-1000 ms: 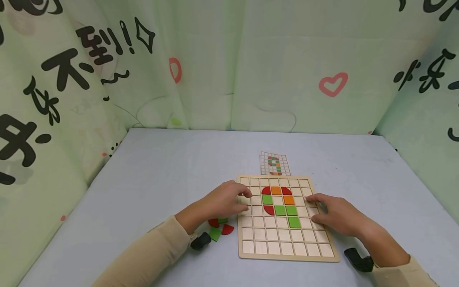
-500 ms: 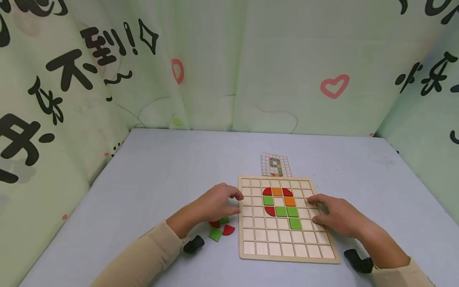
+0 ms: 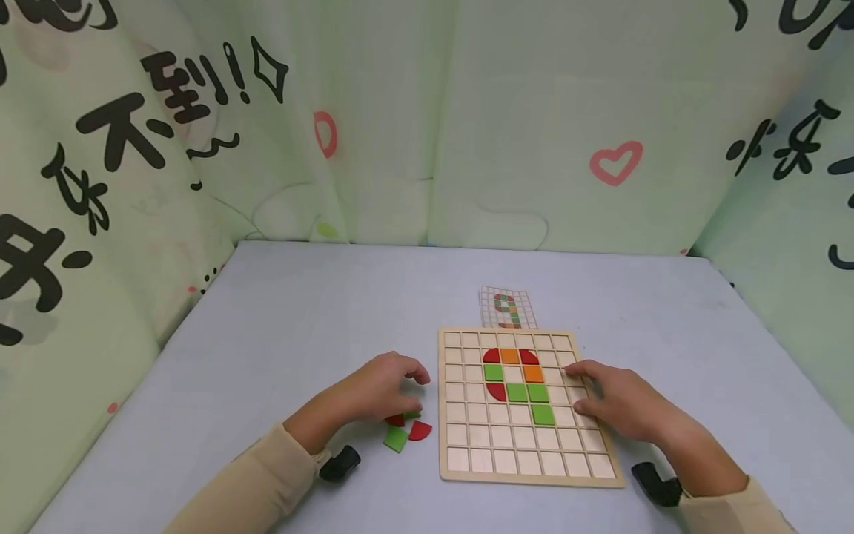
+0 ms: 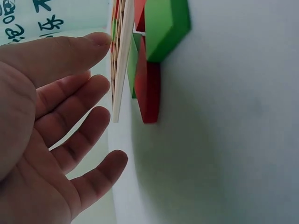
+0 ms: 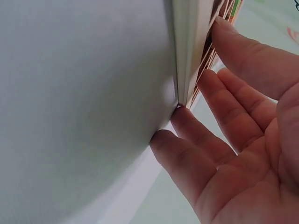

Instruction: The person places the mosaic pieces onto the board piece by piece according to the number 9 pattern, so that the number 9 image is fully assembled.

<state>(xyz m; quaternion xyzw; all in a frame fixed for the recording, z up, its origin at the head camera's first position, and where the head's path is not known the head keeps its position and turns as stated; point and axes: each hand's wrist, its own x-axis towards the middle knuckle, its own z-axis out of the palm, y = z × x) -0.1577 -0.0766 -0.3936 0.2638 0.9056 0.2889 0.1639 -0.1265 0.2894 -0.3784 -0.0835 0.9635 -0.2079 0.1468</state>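
My left hand [image 3: 387, 387] hovers just left of the wooden grid board [image 3: 442, 415], fingers loosely bent and nothing between them. Close under it lie a red quarter-circle block [image 3: 419, 430], a green square block [image 3: 396, 438], and another red and green block partly hidden by the hand. In the left wrist view, the green block [image 4: 166, 28] and red block [image 4: 149, 88] lie beyond the fingertips. My right hand [image 3: 620, 397] rests on the board's right edge with relaxed fingers. Red, orange and green blocks [image 3: 517, 391] sit in the board's cells, forming a small ring with a tail.
Behind the board lies a pattern card [image 3: 508, 305], its lower edge meeting the board's top. A black wrist camera [image 3: 340, 464] sits at the left wrist and another black camera [image 3: 657, 486] at the right. Printed curtains [image 3: 373, 148] surround the white table [image 3: 333, 297].
My left hand has drawn back leftward and toward me, from over the board's left edge to above the loose blocks. The right hand stays on the board, and the placed blocks are unchanged.
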